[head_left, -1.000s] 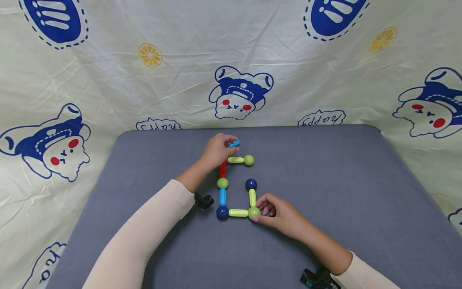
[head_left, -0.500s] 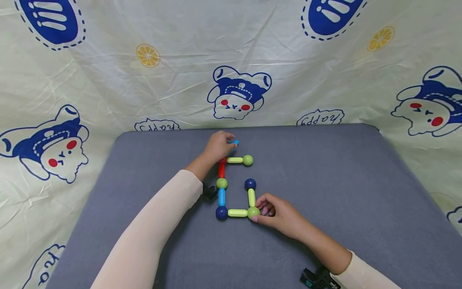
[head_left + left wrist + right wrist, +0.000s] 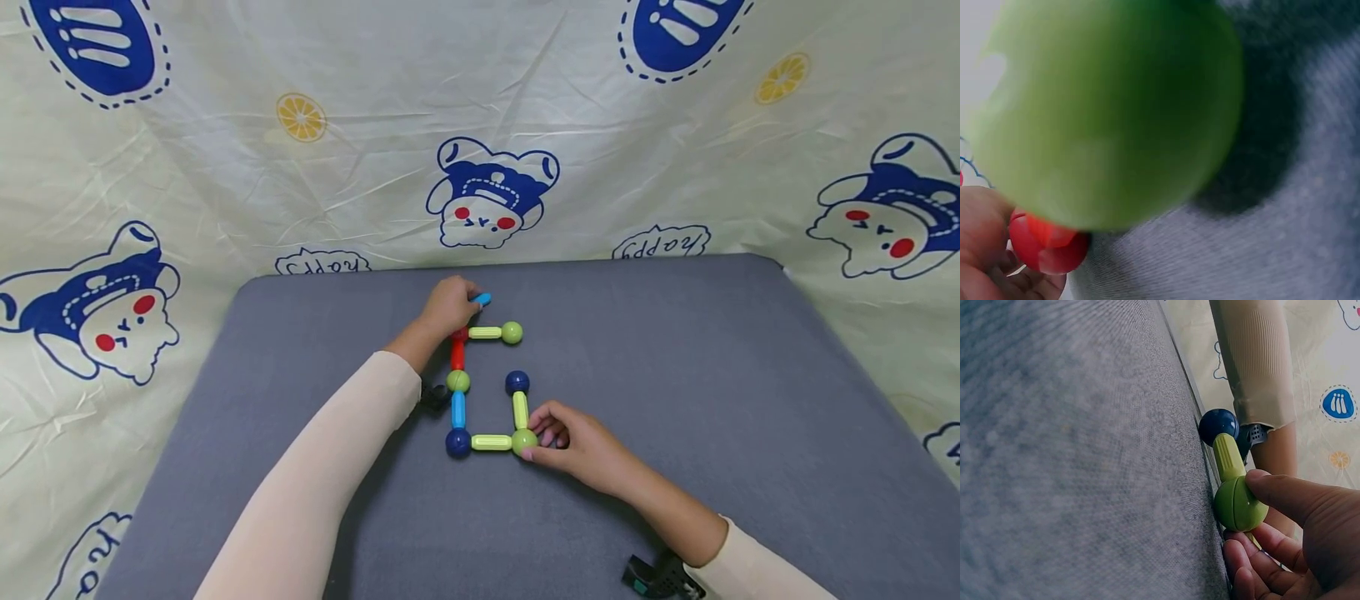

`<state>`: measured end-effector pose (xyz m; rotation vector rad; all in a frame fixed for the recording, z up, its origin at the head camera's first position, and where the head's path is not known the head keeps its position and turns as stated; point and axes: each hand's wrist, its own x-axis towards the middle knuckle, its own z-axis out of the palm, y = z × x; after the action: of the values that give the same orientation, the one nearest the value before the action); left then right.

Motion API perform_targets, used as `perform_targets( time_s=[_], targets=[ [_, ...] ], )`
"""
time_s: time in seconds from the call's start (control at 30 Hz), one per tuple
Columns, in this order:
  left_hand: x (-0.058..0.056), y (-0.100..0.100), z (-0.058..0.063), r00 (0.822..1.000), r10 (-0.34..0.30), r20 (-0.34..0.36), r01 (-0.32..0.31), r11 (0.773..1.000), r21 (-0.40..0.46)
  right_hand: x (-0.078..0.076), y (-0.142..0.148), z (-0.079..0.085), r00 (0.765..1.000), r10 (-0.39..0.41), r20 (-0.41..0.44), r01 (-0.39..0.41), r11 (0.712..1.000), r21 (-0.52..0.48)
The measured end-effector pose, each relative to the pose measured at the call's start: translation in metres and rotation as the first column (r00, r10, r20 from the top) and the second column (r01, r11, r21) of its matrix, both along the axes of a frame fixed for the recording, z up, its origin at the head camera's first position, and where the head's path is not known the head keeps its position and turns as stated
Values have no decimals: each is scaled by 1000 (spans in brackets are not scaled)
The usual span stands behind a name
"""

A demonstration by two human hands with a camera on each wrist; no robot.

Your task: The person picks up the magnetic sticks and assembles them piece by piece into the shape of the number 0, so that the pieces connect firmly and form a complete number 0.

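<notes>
A figure of balls and rods lies on the grey table. Its left side runs from a dark blue ball (image 3: pixel 458 442) through a light blue rod (image 3: pixel 458 410), a green ball (image 3: pixel 458 381) and a red rod (image 3: pixel 457 355) to a red ball (image 3: pixel 1050 247). My left hand (image 3: pixel 448 305) is by the red ball and pinches another light blue rod (image 3: pixel 482 299). At the lower right corner, my right hand (image 3: pixel 577 442) holds a green ball (image 3: pixel 1240 504) between thumb and fingers. From that ball a yellow-green rod (image 3: pixel 521 410) leads to a second dark blue ball (image 3: pixel 517 382).
A yellow-green rod (image 3: pixel 485 332) with a green ball (image 3: pixel 512 332) points right from the red ball. Another yellow-green rod (image 3: pixel 492 442) forms the bottom side. Behind the grey tabletop (image 3: pixel 712 358) hangs a printed cloth (image 3: pixel 375 183).
The left hand has shifted slightly left, still pinching the blue rod, and its forearm has swung inward. The right hand keeps its hold on the green ball. The view has drifted a little.
</notes>
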<state>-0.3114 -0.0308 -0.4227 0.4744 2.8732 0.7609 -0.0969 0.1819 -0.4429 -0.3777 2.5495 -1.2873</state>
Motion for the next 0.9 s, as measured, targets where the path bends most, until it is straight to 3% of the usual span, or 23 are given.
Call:
perform_targets(
  time_s=[0.17,0.3,0.4,0.63,0.9],
  targets=[
    [0,-4,-1,995,68,73,-77,988,133,-1,1,0,1000,3,-5,-3,1000,-2],
    [1,-7,3,987,96,130,-126,960,249,-1,0,0,1000,3,-5,-3,1000,0],
    [3,-9,7,982,99,160,-150,927,344,0,0,0,1000,-1,-1,1,1000,2],
    [17,-12,13,960,61,272,-206,813,545,-1,0,0,1000,-6,-1,6,1000,2],
    [42,-10,18,954,-33,298,-164,776,609,0,0,0,1000,-4,-6,4,1000,8]
  ],
)
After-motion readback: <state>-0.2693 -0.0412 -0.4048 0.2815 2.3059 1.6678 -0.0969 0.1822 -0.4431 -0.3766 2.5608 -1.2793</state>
